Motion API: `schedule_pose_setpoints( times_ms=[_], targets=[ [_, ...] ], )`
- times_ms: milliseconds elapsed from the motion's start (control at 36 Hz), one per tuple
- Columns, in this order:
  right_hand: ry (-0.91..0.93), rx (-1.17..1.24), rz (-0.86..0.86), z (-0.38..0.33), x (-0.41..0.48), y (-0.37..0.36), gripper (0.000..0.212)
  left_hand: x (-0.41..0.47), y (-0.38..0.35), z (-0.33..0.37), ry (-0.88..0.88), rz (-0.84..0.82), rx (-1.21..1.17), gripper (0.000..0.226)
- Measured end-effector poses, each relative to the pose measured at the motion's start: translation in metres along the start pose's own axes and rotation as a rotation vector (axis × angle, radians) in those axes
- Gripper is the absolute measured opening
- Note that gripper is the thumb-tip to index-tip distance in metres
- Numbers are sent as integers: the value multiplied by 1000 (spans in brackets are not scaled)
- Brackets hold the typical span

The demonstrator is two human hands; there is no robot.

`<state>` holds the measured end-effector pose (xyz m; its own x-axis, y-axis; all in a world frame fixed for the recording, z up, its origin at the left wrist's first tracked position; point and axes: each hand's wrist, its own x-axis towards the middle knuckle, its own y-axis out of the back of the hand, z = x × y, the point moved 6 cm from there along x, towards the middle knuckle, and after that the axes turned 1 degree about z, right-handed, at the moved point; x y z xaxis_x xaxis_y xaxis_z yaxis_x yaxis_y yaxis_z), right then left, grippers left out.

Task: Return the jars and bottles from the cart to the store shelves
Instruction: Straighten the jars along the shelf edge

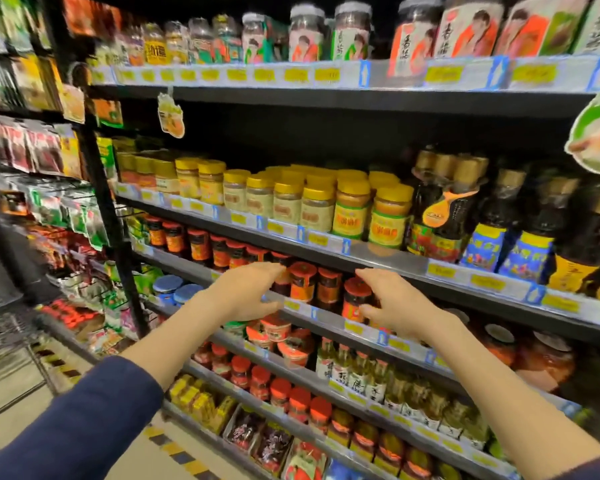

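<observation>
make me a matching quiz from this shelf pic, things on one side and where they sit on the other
Things: 1 yellow-lidded jars; 2 blue-lidded jars; 3 red-lidded jar; 4 dark bottles.
Places: A gripped by the right hand; B far right on the shelf above both hands; C middle of that shelf; D left of the left hand.
Pairs: 1-C; 2-D; 3-A; 4-B.

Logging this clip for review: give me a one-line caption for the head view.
Right hand grips a red-lidded jar at the shelf edge; left hand curves around a neighbouring jar.
</observation>
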<state>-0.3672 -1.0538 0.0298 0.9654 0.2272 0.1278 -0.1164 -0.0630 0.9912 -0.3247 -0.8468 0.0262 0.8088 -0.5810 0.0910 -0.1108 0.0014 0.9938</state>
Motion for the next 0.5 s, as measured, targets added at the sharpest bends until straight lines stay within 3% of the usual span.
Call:
schedule_pose_setpoints(
  times_ms=[306,500],
  targets=[
    [-39,-62,171,38,42,1,70,92,-9,8,-211,203,19,75],
    [-171,-138,237,52,53,-1,77,136,-12,16,-326,294,65,77]
  ],
)
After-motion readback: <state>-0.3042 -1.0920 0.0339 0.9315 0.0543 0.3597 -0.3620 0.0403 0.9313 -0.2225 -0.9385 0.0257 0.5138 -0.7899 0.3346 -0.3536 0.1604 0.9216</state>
